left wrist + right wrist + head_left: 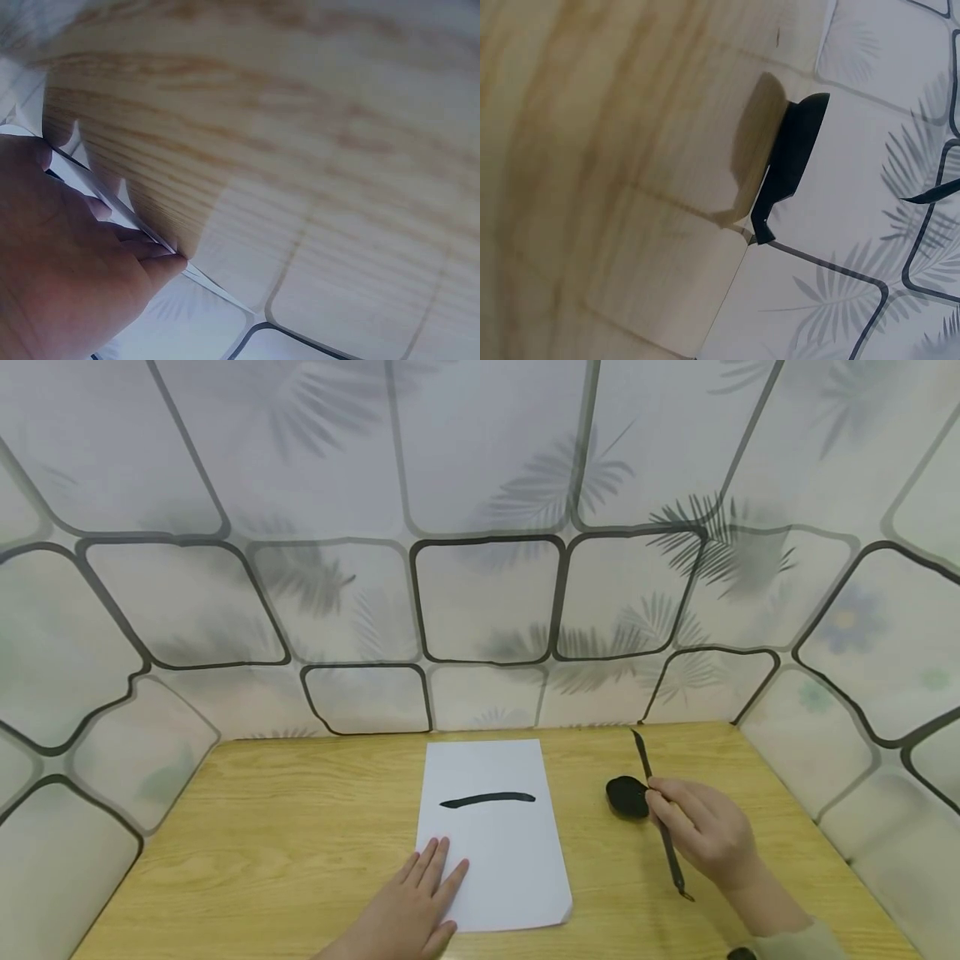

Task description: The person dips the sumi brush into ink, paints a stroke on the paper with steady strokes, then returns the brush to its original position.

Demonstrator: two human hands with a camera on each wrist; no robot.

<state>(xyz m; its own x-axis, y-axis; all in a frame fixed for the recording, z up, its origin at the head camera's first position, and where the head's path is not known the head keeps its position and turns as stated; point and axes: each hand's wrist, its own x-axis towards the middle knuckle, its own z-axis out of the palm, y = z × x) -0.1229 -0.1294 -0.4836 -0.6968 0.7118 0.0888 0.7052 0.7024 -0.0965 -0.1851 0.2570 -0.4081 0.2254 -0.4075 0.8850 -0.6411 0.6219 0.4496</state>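
A sheet of white paper (502,868) lies on the table, with one thick black brush stroke (487,799) across its upper half. My left hand (412,893) rests on the paper's lower left edge, fingers straight and spread. In the left wrist view, the left hand (82,255) touches the tabletop. My right hand (705,827) pinches a dark ink brush (670,852) near its middle. The brush's bristle end points to the back of the table, its loop end toward the front. Just left of those fingers sits a small black ink dish (624,797), partly overlapped by the fingertips.
The wood-grain table (285,827) ends at a pale patterned backdrop (487,602) that rises at the back and both sides. In the right wrist view the dish (793,150) stands beside its reflection, and the brush tip (934,193) shows at the right edge.
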